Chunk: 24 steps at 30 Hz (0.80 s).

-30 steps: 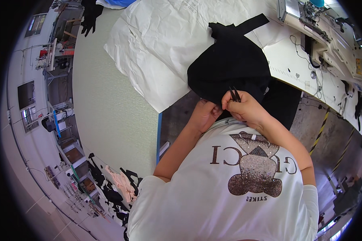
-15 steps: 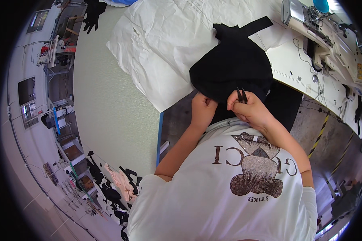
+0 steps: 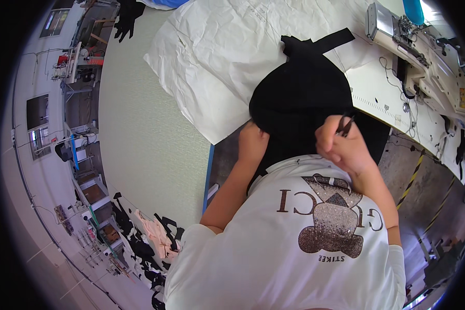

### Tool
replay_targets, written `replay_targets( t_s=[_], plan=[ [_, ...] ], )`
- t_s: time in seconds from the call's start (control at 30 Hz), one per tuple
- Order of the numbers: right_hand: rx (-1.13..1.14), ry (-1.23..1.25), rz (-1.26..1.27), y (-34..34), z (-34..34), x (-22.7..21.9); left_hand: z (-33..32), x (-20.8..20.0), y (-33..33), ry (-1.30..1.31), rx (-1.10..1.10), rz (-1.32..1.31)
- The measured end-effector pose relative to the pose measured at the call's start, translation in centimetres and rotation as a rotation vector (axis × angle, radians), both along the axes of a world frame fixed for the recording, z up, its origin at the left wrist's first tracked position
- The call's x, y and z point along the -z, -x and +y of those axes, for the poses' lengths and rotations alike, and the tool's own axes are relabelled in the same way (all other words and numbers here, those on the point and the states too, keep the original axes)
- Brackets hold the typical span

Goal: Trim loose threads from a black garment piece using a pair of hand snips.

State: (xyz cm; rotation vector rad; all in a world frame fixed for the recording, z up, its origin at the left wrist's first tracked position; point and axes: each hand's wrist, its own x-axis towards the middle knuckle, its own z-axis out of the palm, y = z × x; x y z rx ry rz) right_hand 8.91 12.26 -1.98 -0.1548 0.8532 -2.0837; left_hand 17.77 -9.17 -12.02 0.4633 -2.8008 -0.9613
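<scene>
A black fabric piece (image 3: 300,89), rounded like a bra cup or hood with a strap at its far end, lies from the table edge down toward my lap. My left hand (image 3: 252,142) is closed on its near left edge, with the fingertips partly hidden. My right hand (image 3: 347,145), a little blurred, is closed around small dark thread snips (image 3: 344,125). Their blades point away from me above the knuckles. This hand is over the right side of the black fabric; whether its fingertips also pinch cloth I cannot tell.
Crumpled white paper (image 3: 206,67) covers part of the pale green table (image 3: 139,113). At the right stands a sewing machine (image 3: 423,62) on a white machine bed (image 3: 380,101). A black glove (image 3: 127,20) lies at the far left. Fabric scraps (image 3: 152,235) are heaped at lower left.
My right hand has moved right and slightly toward me with the snips, away from my left hand. My left hand has shifted slightly left, and more black fabric shows between them.
</scene>
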Motion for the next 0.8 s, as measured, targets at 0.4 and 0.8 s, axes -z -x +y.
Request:
replay_targets(
  t_s=[0.4, 0.8],
  plan=[
    [-0.065, -0.713, 0.702, -1.4, -2.6, 3.3, 1.3, -3.9, -1.0, -1.048, -0.152, -0.028],
    [0.188, -0.543, 0.566, 0.7, -0.2, 3.0, 3.0, -9.5, 3.2, -1.472, 0.033, 0.141]
  ],
)
